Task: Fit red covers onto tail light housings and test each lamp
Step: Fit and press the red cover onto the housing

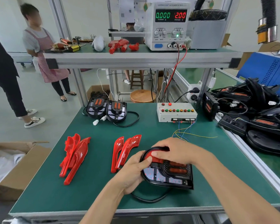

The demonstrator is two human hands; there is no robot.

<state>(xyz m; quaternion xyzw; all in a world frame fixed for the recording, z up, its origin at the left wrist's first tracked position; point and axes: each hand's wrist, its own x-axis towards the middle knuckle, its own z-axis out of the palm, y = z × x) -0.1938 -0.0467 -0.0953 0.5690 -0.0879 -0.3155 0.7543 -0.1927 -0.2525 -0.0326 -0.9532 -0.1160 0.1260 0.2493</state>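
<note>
A black tail light housing (pixel 171 175) lies on the green mat near the front edge. A red cover (pixel 153 156) sits on its upper left part. My left hand (pixel 132 170) grips the housing's left rim, thumb on the red cover. My right hand (pixel 174 150) presses down on the cover from above with curled fingers. Two piles of loose red covers lie on the mat, one at the left (pixel 74 156) and one in the middle (pixel 124 151). Two more housings (pixel 107 109) stand at the back of the mat.
A white test box (pixel 176 111) with coloured buttons and thin wires stands at the back right. A power supply (pixel 168 25) on the shelf reads 0.000 and 2.00. A heap of black housings (pixel 252 113) fills the right. A cardboard box (pixel 16 168) stands left. Two people stand at the far left.
</note>
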